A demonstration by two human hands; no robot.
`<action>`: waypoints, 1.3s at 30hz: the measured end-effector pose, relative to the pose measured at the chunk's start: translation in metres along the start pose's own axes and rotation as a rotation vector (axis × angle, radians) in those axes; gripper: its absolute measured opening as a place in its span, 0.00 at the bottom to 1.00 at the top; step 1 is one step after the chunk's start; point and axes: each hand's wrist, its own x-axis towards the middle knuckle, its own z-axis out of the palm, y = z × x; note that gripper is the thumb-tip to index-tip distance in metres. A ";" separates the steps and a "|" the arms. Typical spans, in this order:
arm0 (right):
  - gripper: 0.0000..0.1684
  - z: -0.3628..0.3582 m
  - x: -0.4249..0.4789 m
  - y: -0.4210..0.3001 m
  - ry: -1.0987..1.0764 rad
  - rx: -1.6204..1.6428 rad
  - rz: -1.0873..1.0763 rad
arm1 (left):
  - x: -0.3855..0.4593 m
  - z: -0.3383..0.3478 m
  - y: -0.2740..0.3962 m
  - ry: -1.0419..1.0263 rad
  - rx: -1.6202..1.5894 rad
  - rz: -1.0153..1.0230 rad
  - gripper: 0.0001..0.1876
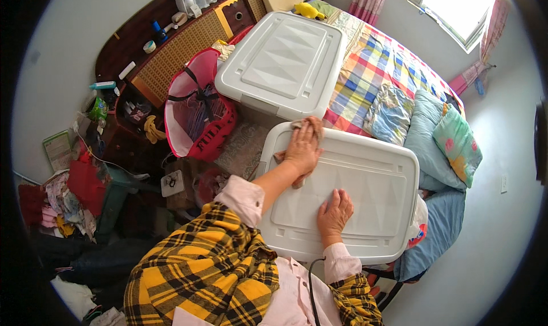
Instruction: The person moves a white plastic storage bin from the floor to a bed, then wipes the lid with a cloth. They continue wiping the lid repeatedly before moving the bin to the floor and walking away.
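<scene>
A white plastic storage box lid (364, 184) with a raised diamond pattern lies directly before me. My left hand (303, 148) is pressed near its far left corner, gripping a brownish cloth (316, 124) that bunches out beyond the fingers and below the palm. My right hand (336, 212) rests palm down on the near middle of the same lid, with nothing in it. Just beyond, a second box with a matching white lid (287, 56) sits closed. Most of the cloth is hidden under my left hand.
A red laundry basket (205, 142) with strings stands left of the far box. Behind is a bed with a checked sheet (364, 82), pillows (432, 124) and a yellow plush toy (309, 11). Bottles and small items line the headboard shelf (132, 47). Clothes (68, 202) pile at left.
</scene>
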 end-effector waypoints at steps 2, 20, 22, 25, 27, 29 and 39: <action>0.31 -0.001 -0.001 -0.003 -0.006 0.017 -0.001 | -0.010 -0.013 -0.031 -0.062 0.054 -0.066 0.39; 0.31 -0.001 0.000 -0.001 -0.010 0.012 0.013 | -0.063 -0.039 -0.036 -0.106 -0.045 0.002 0.34; 0.31 -0.003 0.000 -0.004 -0.014 0.007 0.009 | -0.036 -0.032 -0.035 -0.069 -0.065 0.061 0.35; 0.31 -0.003 0.001 -0.005 -0.021 0.004 0.021 | 0.002 -0.019 -0.022 -0.062 -0.049 0.073 0.35; 0.32 -0.005 0.002 -0.005 -0.027 0.010 0.025 | 0.010 -0.013 -0.017 -0.072 -0.012 0.078 0.35; 0.32 -0.008 0.003 -0.007 -0.035 0.022 0.017 | 0.009 -0.007 -0.019 -0.070 -0.003 0.119 0.33; 0.32 -0.002 -0.003 -0.004 0.002 0.047 0.007 | -0.038 -0.019 -0.063 0.038 0.115 -0.136 0.31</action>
